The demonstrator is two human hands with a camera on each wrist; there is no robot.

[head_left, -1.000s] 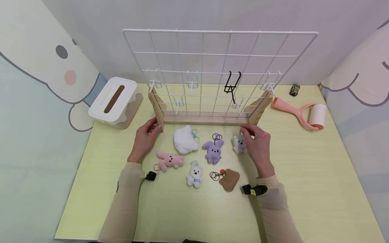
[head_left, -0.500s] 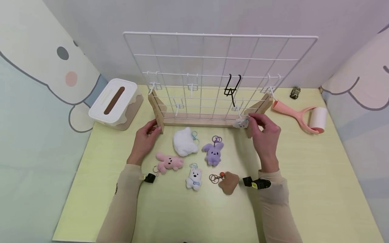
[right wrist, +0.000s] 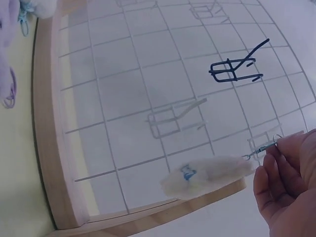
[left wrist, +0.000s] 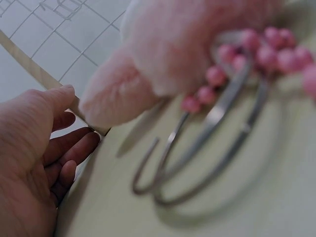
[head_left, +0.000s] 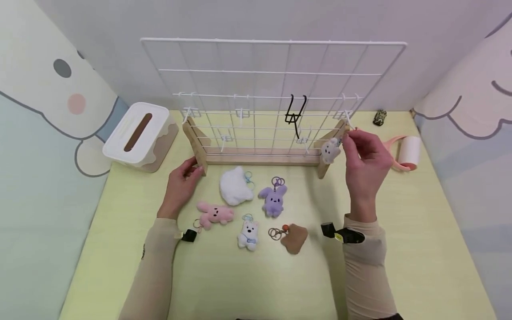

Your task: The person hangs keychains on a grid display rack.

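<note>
A white wire grid rack (head_left: 256, 71) stands upright in a wooden base (head_left: 260, 159). My left hand (head_left: 182, 186) grips the foot of its left wooden support (head_left: 198, 146) between thumb and fingers. My right hand (head_left: 368, 158) pinches the metal ring of a small white plush bear keychain (head_left: 330, 151), raised in front of the right support. In the right wrist view the bear (right wrist: 207, 175) hangs sideways from its blue clasp (right wrist: 264, 147). The fingertips are close to the white hook (head_left: 347, 116) at the rack's right; whether ring and hook touch, I cannot tell.
On the table lie plush keychains: white (head_left: 236, 186), purple rabbit (head_left: 274, 202), pink rabbit (head_left: 216, 214), white bear (head_left: 249, 235) and brown (head_left: 294, 238). A black hook (head_left: 294, 118) hangs mid-rack. A tissue box (head_left: 138, 135) stands left, a lint roller (head_left: 409, 153) right.
My right hand has lifted the white bear keychain off the table, up and rightward to the rack's right hook. My left hand keeps its grip on the left support. The view has shifted slightly.
</note>
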